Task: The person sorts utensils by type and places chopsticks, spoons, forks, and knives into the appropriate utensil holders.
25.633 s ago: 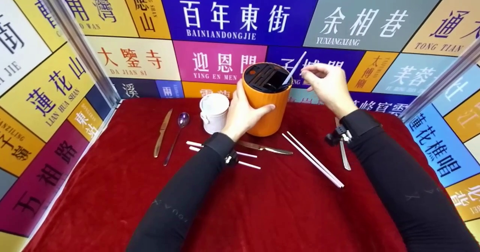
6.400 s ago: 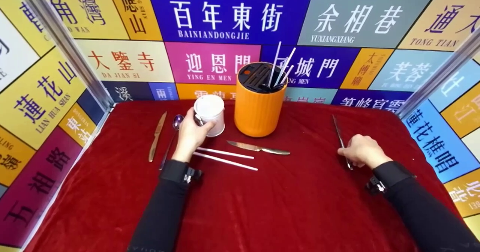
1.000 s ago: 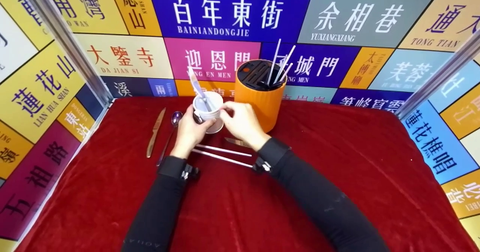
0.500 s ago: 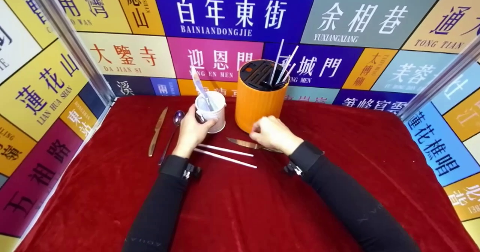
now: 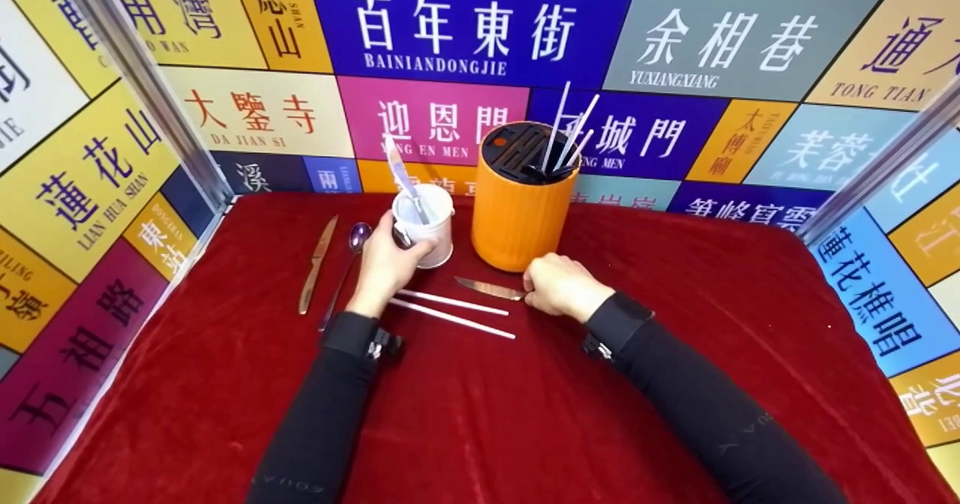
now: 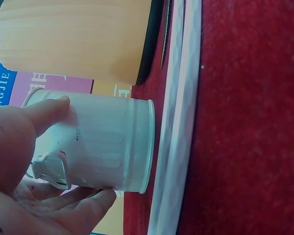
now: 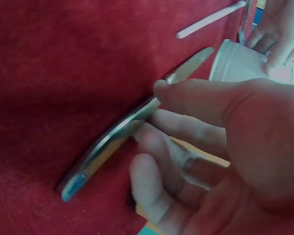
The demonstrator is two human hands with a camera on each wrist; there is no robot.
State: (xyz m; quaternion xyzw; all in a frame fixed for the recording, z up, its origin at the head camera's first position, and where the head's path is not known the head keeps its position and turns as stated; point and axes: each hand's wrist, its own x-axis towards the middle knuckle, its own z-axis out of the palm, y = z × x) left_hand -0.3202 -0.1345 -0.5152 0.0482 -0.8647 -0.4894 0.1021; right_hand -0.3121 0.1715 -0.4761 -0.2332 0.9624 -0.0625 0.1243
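My left hand [image 5: 382,264] grips the white cup [image 5: 436,235] by its side; the left wrist view shows thumb and fingers around the cup's wall [image 6: 103,142]. A table knife [image 5: 403,172] leans in the cup, blade end up. Right of the cup, my right hand [image 5: 562,286] is at another table knife [image 5: 487,288] lying on the red cloth. In the right wrist view, thumb and forefinger pinch this knife [image 7: 112,137] near the middle, while the other fingers curl loosely beside it.
Behind my right hand stands an orange holder [image 5: 517,223] with a slotted black top and several white chopsticks [image 5: 556,125] in it. Two chopsticks [image 5: 457,316] lie before the cup. A spoon [image 5: 358,235] and a knife [image 5: 315,271] lie left of it.
My right hand earlier gripped the knife at the far right; that knife now stands in the cup. The hand has since moved right and down to the knife before the holder. My left hand stays put.
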